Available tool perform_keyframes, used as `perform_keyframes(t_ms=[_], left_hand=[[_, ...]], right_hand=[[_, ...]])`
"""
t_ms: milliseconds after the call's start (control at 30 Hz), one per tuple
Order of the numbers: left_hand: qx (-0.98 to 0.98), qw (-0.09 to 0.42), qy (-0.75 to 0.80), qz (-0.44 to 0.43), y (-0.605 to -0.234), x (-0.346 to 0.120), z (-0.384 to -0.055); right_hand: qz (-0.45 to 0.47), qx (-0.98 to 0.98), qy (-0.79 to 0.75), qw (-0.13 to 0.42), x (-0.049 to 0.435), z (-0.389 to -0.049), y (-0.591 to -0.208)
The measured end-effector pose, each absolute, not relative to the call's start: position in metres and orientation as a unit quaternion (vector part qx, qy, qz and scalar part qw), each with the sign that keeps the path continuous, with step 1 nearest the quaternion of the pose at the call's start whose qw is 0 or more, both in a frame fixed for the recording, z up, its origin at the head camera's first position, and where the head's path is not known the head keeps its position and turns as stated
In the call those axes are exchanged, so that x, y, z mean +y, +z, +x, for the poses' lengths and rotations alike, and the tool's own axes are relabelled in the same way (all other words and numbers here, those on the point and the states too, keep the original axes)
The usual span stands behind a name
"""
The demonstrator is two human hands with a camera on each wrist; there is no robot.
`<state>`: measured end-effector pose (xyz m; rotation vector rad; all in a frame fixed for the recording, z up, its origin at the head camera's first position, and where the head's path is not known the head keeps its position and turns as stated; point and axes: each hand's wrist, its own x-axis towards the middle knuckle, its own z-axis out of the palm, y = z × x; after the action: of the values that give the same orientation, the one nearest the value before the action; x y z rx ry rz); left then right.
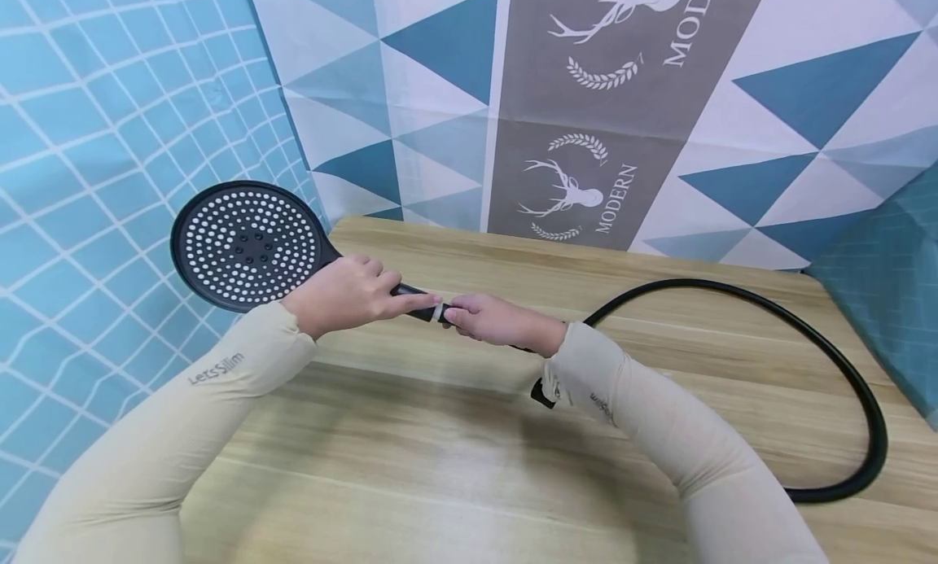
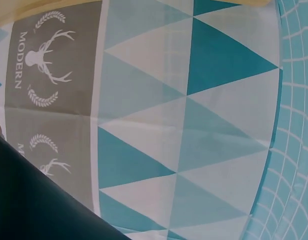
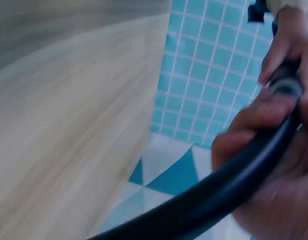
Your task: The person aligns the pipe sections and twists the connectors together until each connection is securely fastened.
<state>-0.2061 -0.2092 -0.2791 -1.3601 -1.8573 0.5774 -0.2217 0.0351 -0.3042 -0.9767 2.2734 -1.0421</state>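
I judge the showerhead (image 1: 249, 242) light, stiff, best held by the handle (image 1: 405, 290) my left hand (image 1: 344, 291) grips, my right hand (image 1: 501, 321) gripping the springy hose (image 1: 877, 442).

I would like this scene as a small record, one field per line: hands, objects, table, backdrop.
left hand: grips the shower head
right hand: grips the hose near the pale ring
shower head: black, round, nozzle face toward the head camera
hose: black, curves widely over the table at right
small black part: partly hidden by the right sleeve; cannot tell what it is
table: wood-grain surface
backdrop: blue tile pattern at left; triangles and deer prints behind
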Motion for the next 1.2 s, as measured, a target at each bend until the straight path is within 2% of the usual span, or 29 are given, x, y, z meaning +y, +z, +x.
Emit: perform_keyframes(t_ms=[333, 467, 567, 633, 700, 800, 867, 933, 1133, 1200], left_hand=[[-0.744, 0.357, 0.206, -0.526, -0.280, -0.208, -0.208], [-0.748, 0.355, 0.181, -0.531, -0.281, -0.209, -0.210], [-0.748, 0.352, 0.178, -0.534, -0.281, -0.211, -0.211], [-0.746, 0.350, 0.184, -0.536, -0.282, -0.213, -0.212], [-0.744, 0.347, 0.194, -0.538, -0.283, -0.214, -0.212], [-0.741, 0.343, 0.210, -0.538, -0.283, -0.216, -0.212], [-0.741, 0.340, 0.220, -0.536, -0.282, -0.217, -0.211], [-0.740, 0.338, 0.228, -0.535, -0.281, -0.217, -0.211], [-0.740, 0.341, 0.215, -0.538, -0.282, -0.216, -0.212], [-0.741, 0.339, 0.210, -0.540, -0.283, -0.216, -0.212]], right_hand=[[-0.342, 0.912, -0.224, 0.026, 0.024, -0.200, -0.312], [-0.371, 0.909, -0.162, -0.102, 0.022, -0.197, -0.324], [-0.400, 0.893, -0.144, -0.149, 0.022, -0.199, -0.329], [-0.415, 0.885, -0.188, -0.093, 0.023, -0.204, -0.328], [-0.418, 0.867, -0.270, 0.017, 0.026, -0.212, -0.324], [-0.366, 0.825, -0.390, 0.184, 0.031, -0.223, -0.318], [-0.334, 0.803, -0.431, 0.242, 0.033, -0.228, -0.316], [-0.304, 0.802, -0.446, 0.257, 0.033, -0.230, -0.315], [-0.263, 0.840, -0.445, 0.164, 0.028, -0.228, -0.311], [-0.269, 0.849, -0.428, 0.152, 0.027, -0.227, -0.309]])
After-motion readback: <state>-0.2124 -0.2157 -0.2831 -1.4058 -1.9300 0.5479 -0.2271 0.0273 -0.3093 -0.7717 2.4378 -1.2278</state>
